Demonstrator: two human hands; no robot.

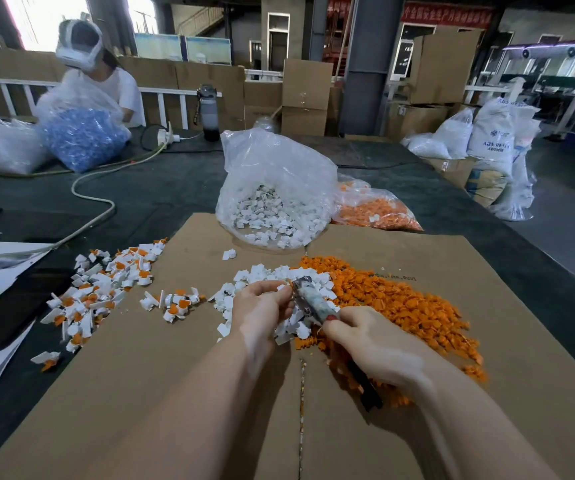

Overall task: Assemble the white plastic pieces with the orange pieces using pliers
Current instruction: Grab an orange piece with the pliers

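Observation:
My right hand (372, 344) grips the pliers (310, 301), whose taped jaws point up and left over a heap of loose white pieces (272, 275). My left hand (260, 308) pinches a small piece at the jaw tips with curled fingers; the piece itself is mostly hidden. A wide heap of orange pieces (393, 303) lies to the right of the white one, partly under my right hand. Joined white-and-orange pieces (106, 289) are scattered at the left edge of the cardboard sheet (140, 393).
An open clear bag of white pieces (272, 199) stands at the cardboard's far edge, with a bag of orange pieces (376, 211) beside it on the right. A cable (95, 199) crosses the dark table. Another person (95, 74) handles a bag of blue parts (82, 140) far left.

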